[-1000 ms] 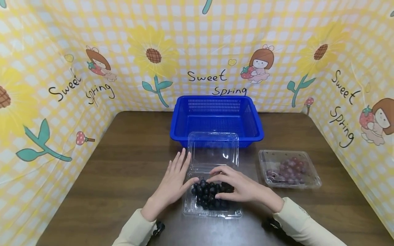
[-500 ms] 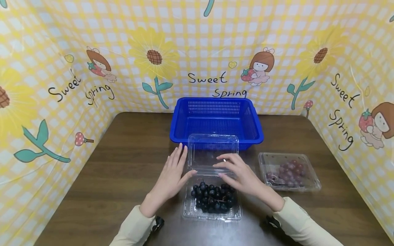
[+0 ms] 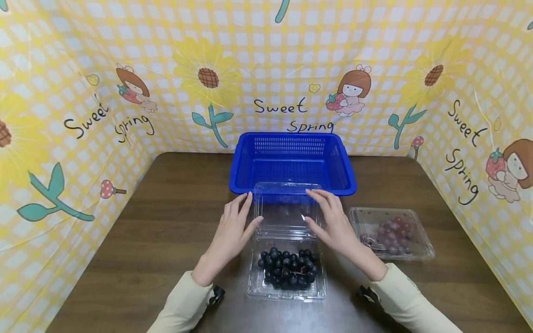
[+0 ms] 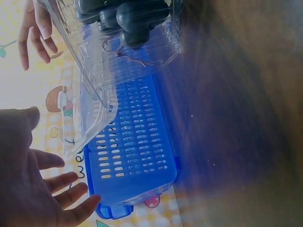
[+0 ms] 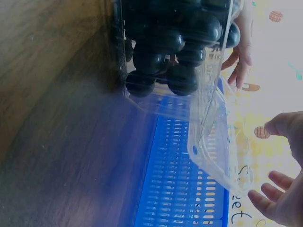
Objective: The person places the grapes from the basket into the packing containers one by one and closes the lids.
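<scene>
Dark grapes fill the base of a clear plastic box at the front middle of the table. Its hinged lid is folded back, with its far edge by the blue basket. My left hand is at the lid's left side, its fingers loosely spread and holding nothing. On the other side, my right hand reaches along the lid's right edge with thumb and fingers apart. In the right wrist view, its fingertips come close to the lid's edge; whether they touch, I cannot tell.
A blue perforated basket stands behind the box near the patterned cloth. To the right lies a second clear box, with red grapes inside and its lid down. Yellow checked cloth walls the table's back and sides.
My right hand has left the dark grapes and moved forward to the lid's right edge. My left hand has shifted slightly forward along the left side. The box stays in place.
</scene>
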`<control>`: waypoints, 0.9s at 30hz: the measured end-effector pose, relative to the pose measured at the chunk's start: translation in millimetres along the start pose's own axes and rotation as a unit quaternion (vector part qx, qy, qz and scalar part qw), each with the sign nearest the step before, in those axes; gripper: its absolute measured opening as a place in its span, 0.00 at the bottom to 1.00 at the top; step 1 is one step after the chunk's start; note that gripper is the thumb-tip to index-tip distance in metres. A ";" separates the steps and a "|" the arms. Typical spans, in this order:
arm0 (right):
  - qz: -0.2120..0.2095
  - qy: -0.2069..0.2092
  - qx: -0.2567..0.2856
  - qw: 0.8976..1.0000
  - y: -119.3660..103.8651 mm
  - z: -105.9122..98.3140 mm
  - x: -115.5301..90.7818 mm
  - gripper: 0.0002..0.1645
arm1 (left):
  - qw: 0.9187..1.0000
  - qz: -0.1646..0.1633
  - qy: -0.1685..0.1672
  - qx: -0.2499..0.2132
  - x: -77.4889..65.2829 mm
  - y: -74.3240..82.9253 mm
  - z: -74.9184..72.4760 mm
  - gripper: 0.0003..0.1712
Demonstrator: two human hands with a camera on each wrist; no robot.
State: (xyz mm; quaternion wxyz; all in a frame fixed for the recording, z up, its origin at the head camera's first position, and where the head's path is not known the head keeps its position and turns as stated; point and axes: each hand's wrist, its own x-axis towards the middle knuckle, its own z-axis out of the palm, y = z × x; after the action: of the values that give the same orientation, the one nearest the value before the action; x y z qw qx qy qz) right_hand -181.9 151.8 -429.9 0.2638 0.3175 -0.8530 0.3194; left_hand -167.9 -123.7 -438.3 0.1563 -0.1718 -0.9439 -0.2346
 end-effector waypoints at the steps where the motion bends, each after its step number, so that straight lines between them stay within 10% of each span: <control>1: 0.006 0.004 0.000 1.000 1.2 -0.1 0.2 0.40 | 1.000 0.002 0.003 0.003 0.9 0.1 0.2 0.38; 27: 0.160 -0.024 0.073 0.984 23.0 -11.9 11.0 0.41 | 0.999 -0.020 0.014 -0.032 26.3 -5.5 4.9 0.38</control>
State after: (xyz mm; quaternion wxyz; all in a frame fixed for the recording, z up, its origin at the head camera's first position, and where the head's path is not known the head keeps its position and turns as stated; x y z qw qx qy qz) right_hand -202.5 169.8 -423.6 0.1647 0.2032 -0.8735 0.4106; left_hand -194.6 -119.2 -434.7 0.1589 -0.1543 -0.9370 -0.2702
